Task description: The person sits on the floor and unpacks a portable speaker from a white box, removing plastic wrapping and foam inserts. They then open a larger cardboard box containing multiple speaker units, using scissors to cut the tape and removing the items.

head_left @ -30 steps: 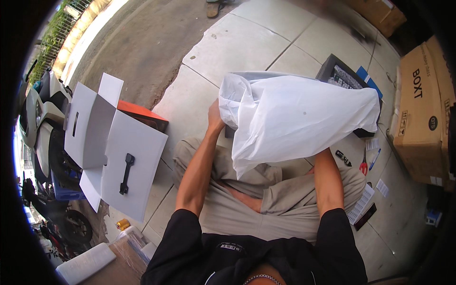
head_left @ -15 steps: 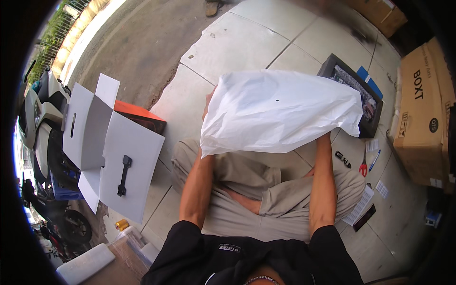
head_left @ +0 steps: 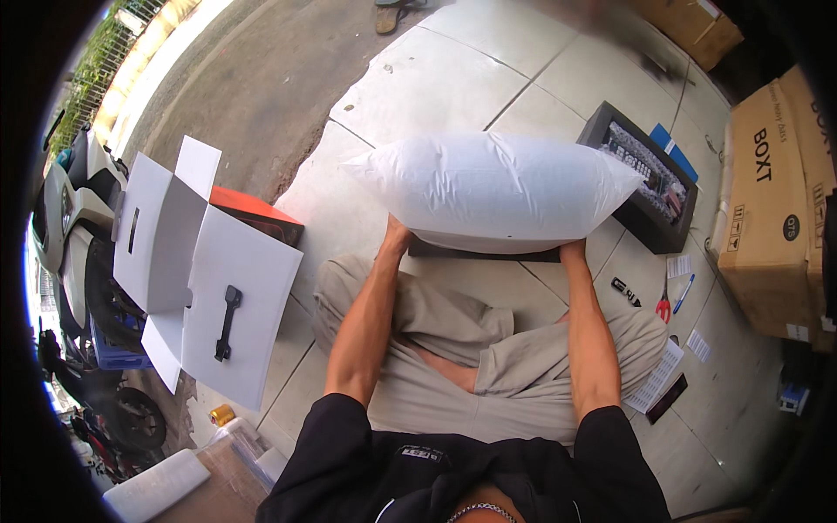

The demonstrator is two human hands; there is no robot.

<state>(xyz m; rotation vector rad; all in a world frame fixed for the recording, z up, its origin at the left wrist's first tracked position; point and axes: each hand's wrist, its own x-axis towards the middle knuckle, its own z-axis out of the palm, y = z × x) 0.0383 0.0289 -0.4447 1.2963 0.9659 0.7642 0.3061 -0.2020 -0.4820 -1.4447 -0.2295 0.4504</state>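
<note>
A white plastic bag, puffed up with air, spreads across the middle above my crossed legs. Beneath its near edge shows a narrow dark strip of an object mostly hidden by the bag. My left hand is closed at the bag's near left corner, its fingers partly hidden. At the near right corner my right hand is closed on the bag's edge beside the dark strip, fingertips out of sight.
At right lie a dark framed tray, red scissors, a blue pen and a phone. Brown cartons stand beyond. On my left is an open white box with an orange-black box behind; motorbikes stand farther left.
The bag has swollen with air and its near edge has drawn back, exposing the dark strip. Both hands now show at its near corners; before, the bag covered most of them.
</note>
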